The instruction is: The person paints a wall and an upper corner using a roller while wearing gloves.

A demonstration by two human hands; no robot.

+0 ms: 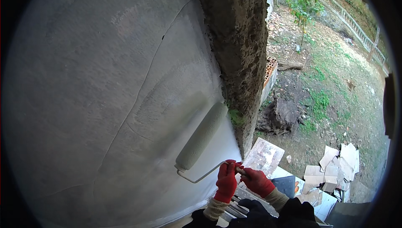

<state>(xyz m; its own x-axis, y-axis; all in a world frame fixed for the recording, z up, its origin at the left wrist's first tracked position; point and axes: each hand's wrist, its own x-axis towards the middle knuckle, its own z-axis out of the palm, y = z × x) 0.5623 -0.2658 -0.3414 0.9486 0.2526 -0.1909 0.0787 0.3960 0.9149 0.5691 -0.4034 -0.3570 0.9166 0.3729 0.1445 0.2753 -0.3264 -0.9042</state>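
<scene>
A paint roller with a long grey nap sleeve [202,137] lies against or very close to a grey plastered wall [103,80]; contact is hard to tell. Its bent wire frame [205,177] runs down to a handle [241,171], mostly hidden by fingers. Wearing a red-coated glove, my left hand [226,182] grips the top of the handle where the wire enters. My right hand [259,182], gloved alike, holds the handle's lower end. Thin cracks cross the wall. Beside the sleeve's upper end runs a rough concrete edge [238,45].
A small green plant [235,117] grows at the concrete edge. Below stand hollow bricks [270,66] on a low wall and a tree stump [281,116]. A stained board [265,155] and flattened cardboard [331,173] lie on the ground. A railing [361,34] runs behind a sapling [304,8].
</scene>
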